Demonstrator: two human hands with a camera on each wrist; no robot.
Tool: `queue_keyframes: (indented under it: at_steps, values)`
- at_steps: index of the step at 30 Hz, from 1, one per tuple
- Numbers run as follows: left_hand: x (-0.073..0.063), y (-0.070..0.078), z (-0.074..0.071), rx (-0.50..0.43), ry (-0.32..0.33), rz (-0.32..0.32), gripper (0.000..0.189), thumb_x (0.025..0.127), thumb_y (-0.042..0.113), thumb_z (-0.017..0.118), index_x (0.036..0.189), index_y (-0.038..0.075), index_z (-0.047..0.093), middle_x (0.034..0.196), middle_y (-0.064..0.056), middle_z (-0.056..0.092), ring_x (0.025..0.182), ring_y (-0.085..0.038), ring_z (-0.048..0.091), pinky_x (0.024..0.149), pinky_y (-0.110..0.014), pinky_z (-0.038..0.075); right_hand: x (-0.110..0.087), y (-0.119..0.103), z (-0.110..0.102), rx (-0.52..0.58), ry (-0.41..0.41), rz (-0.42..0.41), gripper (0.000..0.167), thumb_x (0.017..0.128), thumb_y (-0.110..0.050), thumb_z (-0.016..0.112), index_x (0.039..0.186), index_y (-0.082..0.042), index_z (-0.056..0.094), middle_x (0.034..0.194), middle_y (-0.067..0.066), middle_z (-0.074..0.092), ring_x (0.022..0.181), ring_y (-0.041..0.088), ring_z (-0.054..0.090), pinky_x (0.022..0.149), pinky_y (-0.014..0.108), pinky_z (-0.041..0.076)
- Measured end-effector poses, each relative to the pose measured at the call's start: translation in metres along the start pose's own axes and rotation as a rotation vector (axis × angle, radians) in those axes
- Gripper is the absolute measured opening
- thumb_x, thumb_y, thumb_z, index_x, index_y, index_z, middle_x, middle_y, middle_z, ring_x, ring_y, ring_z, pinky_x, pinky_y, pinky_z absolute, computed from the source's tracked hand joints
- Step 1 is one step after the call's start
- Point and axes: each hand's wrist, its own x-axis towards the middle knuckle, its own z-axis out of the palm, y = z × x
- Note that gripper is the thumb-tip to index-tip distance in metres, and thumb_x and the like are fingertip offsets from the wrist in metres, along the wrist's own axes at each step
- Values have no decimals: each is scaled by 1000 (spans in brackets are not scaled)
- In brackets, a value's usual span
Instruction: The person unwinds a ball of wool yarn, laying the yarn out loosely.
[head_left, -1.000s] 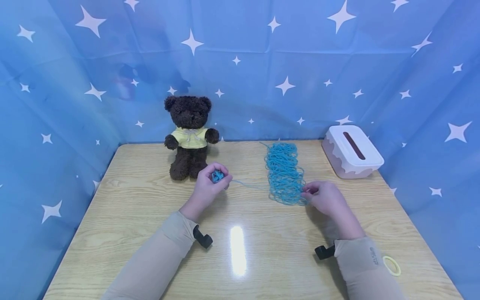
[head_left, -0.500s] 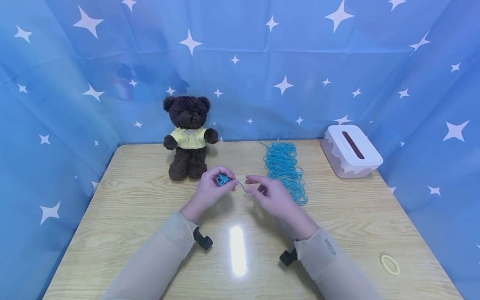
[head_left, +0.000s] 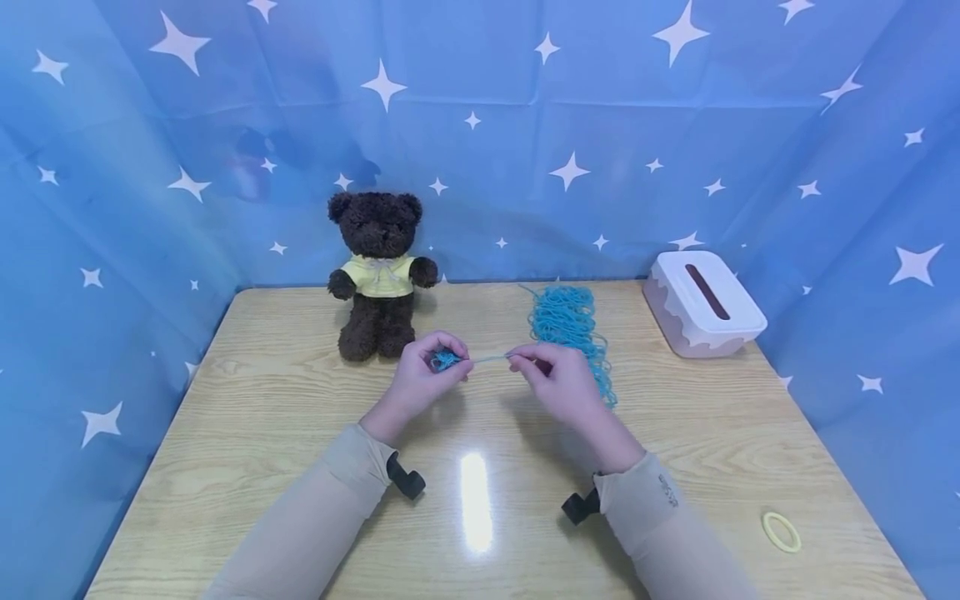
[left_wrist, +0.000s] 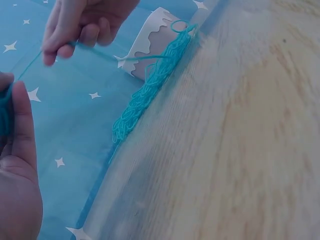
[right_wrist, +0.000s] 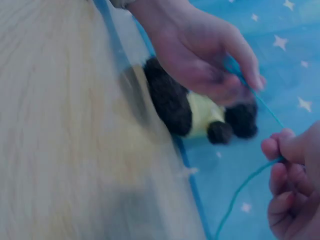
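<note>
My left hand (head_left: 427, 379) curls round a small wad of blue yarn (head_left: 444, 360) in front of the teddy bear. A single strand (head_left: 489, 358) runs taut from it to my right hand (head_left: 558, 379), whose thumb and forefinger pinch it. In the left wrist view the strand carries on from the right hand (left_wrist: 85, 25) down to the looped pile of blue yarn (left_wrist: 150, 95). The right wrist view shows the strand (right_wrist: 240, 192) hanging below the pinching fingers (right_wrist: 287, 145). Beyond my right hand, part of the yarn pile (head_left: 566, 317) is hidden behind it.
A brown teddy bear (head_left: 378, 250) in a yellow top stands at the back left of the wooden table (head_left: 300, 350). At the back right is a white tissue box (head_left: 705, 304). A pale yellow ring (head_left: 782, 532) lies at the front right. Behind hangs a blue star curtain (head_left: 480, 167).
My right hand has moved left from the lower end of the yarn pile to near my left hand, then drawn back slightly, pulling the strand straight. My left hand has shifted slightly right.
</note>
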Motion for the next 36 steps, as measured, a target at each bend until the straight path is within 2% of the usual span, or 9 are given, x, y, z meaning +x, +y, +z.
queue_keyframes:
  at_steps: [9,14,18,21,24,27,30,33,36]
  values:
    - [-1,1,-2,9,6,6,13,96,-9,72,104,-13,62,96,3,71,77,-8,72,69,-22,62,-16,31,-48,-31,107,50,19,109,-21,72,119,-10,84,102,13,85,59,6,53,50,26,41]
    - [-1,0,-3,-27,-3,11,16,98,-4,74,104,-13,62,99,-2,70,77,-9,72,69,-26,64,-27,47,-69,-67,132,137,26,109,-29,72,124,-11,83,106,12,86,62,7,56,51,27,42]
    - [0,-1,-5,-49,-3,25,21,100,1,76,103,-13,61,100,-5,70,77,-10,72,72,-25,64,-33,59,-83,-122,139,209,27,110,-32,71,125,-13,83,109,11,86,73,7,64,58,24,50]
    - [0,-2,-5,-47,16,37,20,100,0,75,103,-14,61,100,-1,70,78,-10,71,74,-25,65,-36,66,-92,-182,95,251,24,110,-28,70,121,-12,83,110,11,85,87,11,70,68,23,55]
    - [0,-2,-6,-48,50,52,18,99,-4,74,104,-15,61,100,1,71,79,-9,72,75,-25,66,-37,72,-97,-248,-6,331,24,110,-28,70,120,-11,83,112,11,84,92,19,69,72,28,55]
    - [1,-2,-6,-71,92,73,20,99,-4,74,104,-17,60,101,-2,72,80,-10,72,77,-25,66,-37,77,-97,-312,-112,410,26,108,-30,70,122,-12,83,118,13,82,94,25,70,74,35,56]
    - [1,-2,-6,-74,105,69,18,99,-6,73,105,-17,60,102,-3,72,81,-10,72,78,-25,66,-37,82,-91,-370,-167,423,26,107,-31,72,120,-12,84,125,16,81,105,36,75,86,50,61]
    - [1,-4,-5,-29,85,42,15,99,-6,74,106,-14,63,103,0,73,81,-9,74,76,-26,66,-36,85,-84,-388,-186,411,25,106,-29,73,120,-11,84,126,18,81,116,40,75,98,60,59]
    - [0,-5,-3,6,56,25,16,99,-2,77,105,-11,66,102,-4,74,82,-9,76,74,-25,66,-33,82,-80,-377,-188,405,28,106,-27,74,126,-10,81,123,17,81,110,36,75,93,56,61]
